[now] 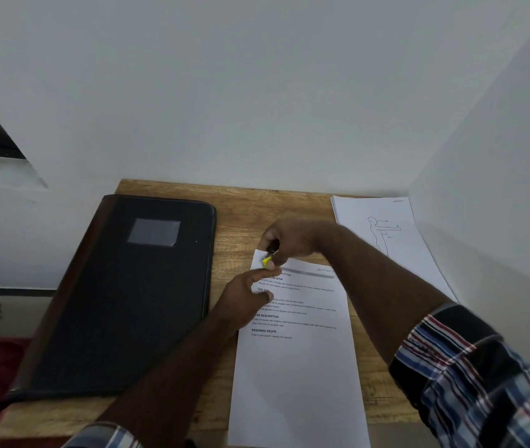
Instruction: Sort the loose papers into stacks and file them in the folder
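Nearest the camera lies the printed stack of papers (296,367) on the wooden bench (241,208), its long axis running away from the person toward the wall. Every place here is given from that stack. At its far left corner both hands meet. The left hand (247,295) rests on the sheet just short of the corner, fingers stretched forward and pressing the paper flat, grasping nothing that can be seen. Just beyond it, the right hand (289,240) comes in from the right across the stack and pinches a small black-and-yellow clip (270,255) over that corner; whether the clip already bites the paper cannot be told. Left of the stack, close beside it, the black folder (128,292) lies closed, roughly parallel. Farther off to the right, against the wall, sits a second stack (386,234) with a figure drawing on top.

The left hand is nearer the folder, so it seems better placed to open it.
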